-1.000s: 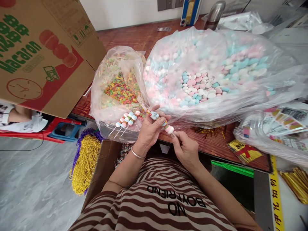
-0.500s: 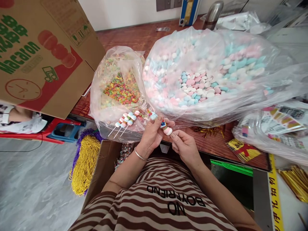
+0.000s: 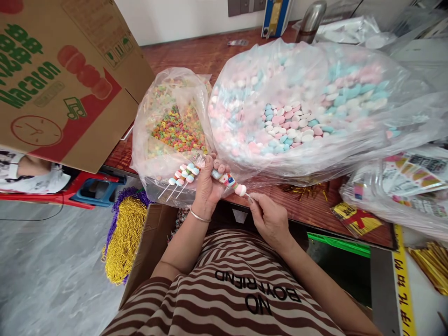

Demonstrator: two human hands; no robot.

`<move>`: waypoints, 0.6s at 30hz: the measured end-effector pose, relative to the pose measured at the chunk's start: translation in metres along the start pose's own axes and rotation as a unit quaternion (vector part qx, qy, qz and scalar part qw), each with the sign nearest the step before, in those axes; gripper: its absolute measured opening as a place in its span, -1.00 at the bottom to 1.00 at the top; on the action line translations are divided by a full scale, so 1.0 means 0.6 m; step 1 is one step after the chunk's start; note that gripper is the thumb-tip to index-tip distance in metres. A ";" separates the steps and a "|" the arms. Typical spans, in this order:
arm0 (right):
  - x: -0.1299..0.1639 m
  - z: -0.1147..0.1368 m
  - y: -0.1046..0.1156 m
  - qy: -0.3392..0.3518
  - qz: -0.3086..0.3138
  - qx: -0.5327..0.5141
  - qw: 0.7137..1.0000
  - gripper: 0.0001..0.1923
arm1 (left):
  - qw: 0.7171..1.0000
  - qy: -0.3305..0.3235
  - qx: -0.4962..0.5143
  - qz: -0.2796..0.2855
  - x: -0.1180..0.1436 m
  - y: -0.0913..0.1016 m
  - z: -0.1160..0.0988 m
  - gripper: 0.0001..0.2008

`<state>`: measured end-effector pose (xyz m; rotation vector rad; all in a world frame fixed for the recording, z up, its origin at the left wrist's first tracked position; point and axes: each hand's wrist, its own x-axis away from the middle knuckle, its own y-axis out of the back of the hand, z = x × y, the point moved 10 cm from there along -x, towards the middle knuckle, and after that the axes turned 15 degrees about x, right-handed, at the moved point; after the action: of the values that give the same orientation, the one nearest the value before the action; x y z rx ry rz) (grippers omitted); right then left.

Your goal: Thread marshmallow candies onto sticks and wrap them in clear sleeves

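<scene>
My right hand [image 3: 271,217] pinches the thin stick of a candy skewer [image 3: 240,190], whose pink and white end pieces show beside the fingertips. Up the skewer, a clear plastic wrapper with coloured print [image 3: 229,180] covers part of it. My left hand [image 3: 210,184] is closed around the wrapper's upper part, its thumb and fingers hiding some of it. Just left of that hand, several finished candy skewers [image 3: 184,173] lie on the clear bag of small ring-shaped candies [image 3: 178,130]. Beyond both hands sits a large clear bag of pink, blue and white candies [image 3: 290,123].
A big cardboard box [image 3: 70,84] stands at left. Yellow bead strings [image 3: 126,238] hang below the table edge, beside an open carton [image 3: 150,238]. Printed plastic packets [image 3: 413,177] and gold ties [image 3: 429,266] lie at right. A metal flask [image 3: 312,21] is at the back.
My left hand has shifted left and away along the skewer, and more of the printed wrapper shows between the hands. My right hand still pinches the stick end, slightly lower.
</scene>
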<state>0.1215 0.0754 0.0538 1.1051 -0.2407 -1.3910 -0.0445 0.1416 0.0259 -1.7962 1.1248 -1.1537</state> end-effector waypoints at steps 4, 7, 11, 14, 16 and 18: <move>-0.004 -0.023 -0.017 -0.122 0.039 -0.158 0.979 -0.79 | 0.999 0.017 0.030 0.003 0.006 0.000 0.027 -0.76; -0.005 -0.032 -0.037 -0.181 0.083 -0.250 0.948 -0.74 | 0.998 0.027 0.052 0.007 0.010 0.000 0.038 -0.74; 0.015 -0.041 -0.084 -0.281 0.185 -0.423 0.842 -0.64 | 0.998 0.034 0.058 0.013 0.004 0.001 0.028 -0.70; 0.033 -0.030 -0.110 -0.340 0.243 -0.543 0.729 -0.62 | 0.999 0.030 0.041 -0.002 0.001 0.004 0.018 -0.66; 0.039 -0.014 -0.120 -0.349 0.275 -0.584 0.679 -0.62 | 0.998 0.039 0.043 -0.011 0.004 0.004 0.022 -0.65; 0.039 -0.003 -0.126 -0.343 0.287 -0.591 0.672 -0.63 | 0.997 0.054 0.061 -0.002 0.011 -0.004 0.034 -0.67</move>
<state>0.0791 0.0710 -0.0127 -0.5994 -0.1370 -0.9621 -0.0234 0.1389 0.0231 -1.6608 1.0882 -1.3054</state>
